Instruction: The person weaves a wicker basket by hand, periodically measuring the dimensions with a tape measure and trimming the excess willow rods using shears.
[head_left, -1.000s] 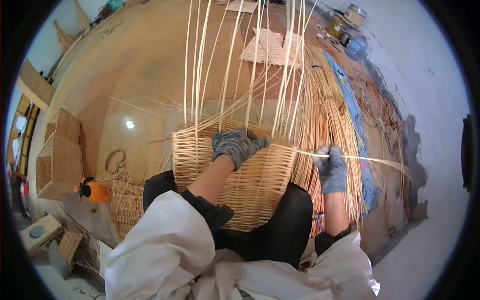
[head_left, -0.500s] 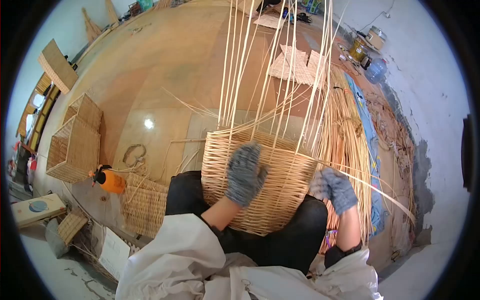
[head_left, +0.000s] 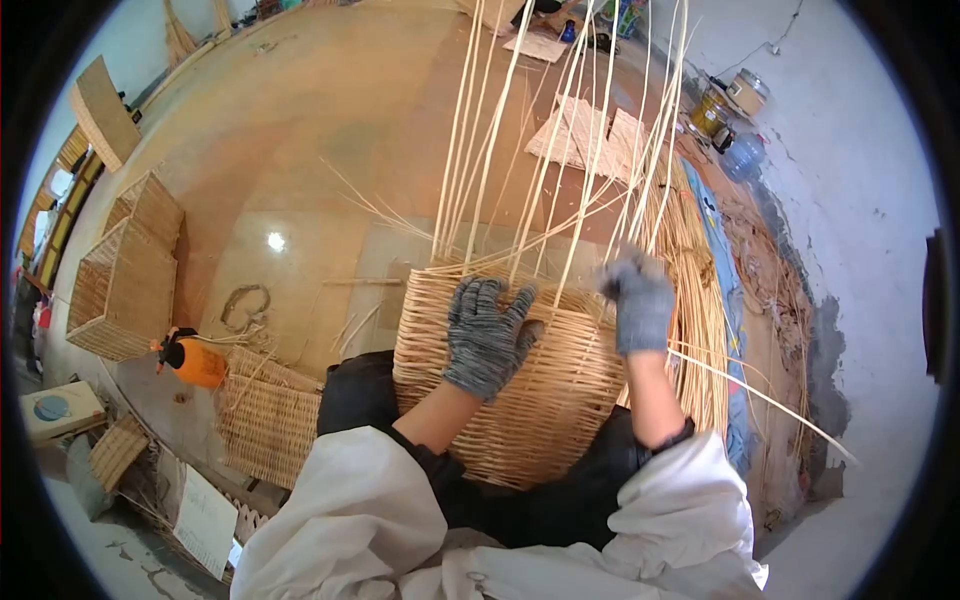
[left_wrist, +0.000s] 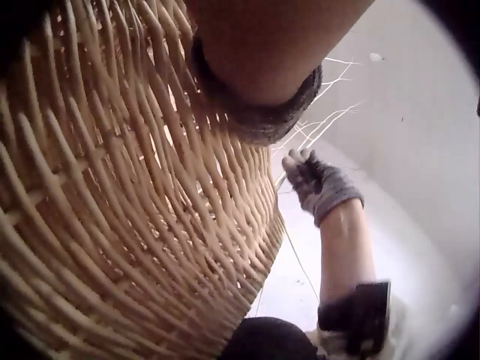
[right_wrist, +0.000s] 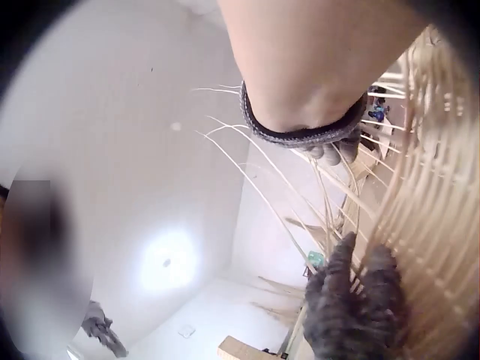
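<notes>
I log the woven basket [head_left: 565,400] first: it rests across the person's lap, rim on the far side, that rim running left to right. Wall: pale, round rods in dense, ridged rows, gently bowed. Slender stakes [head_left: 490,150] rise from the rim, long axis pointing away from the person. Governing relation: the right-end stakes stand just beside the right hand [head_left: 642,305], the nearer hand; the basket wall lies to its left and below. Left hand [head_left: 487,338]: grey knitted glove, fingers extended and spread flat against the wall near the rim. Right hand: matching glove, raised at the rim's right end; motion blur means I cannot tell whether its fingers grip a stake. Smallest item: a loose strand [head_left: 745,383], thin and cream, slanting outward from beside the right wrist.
</notes>
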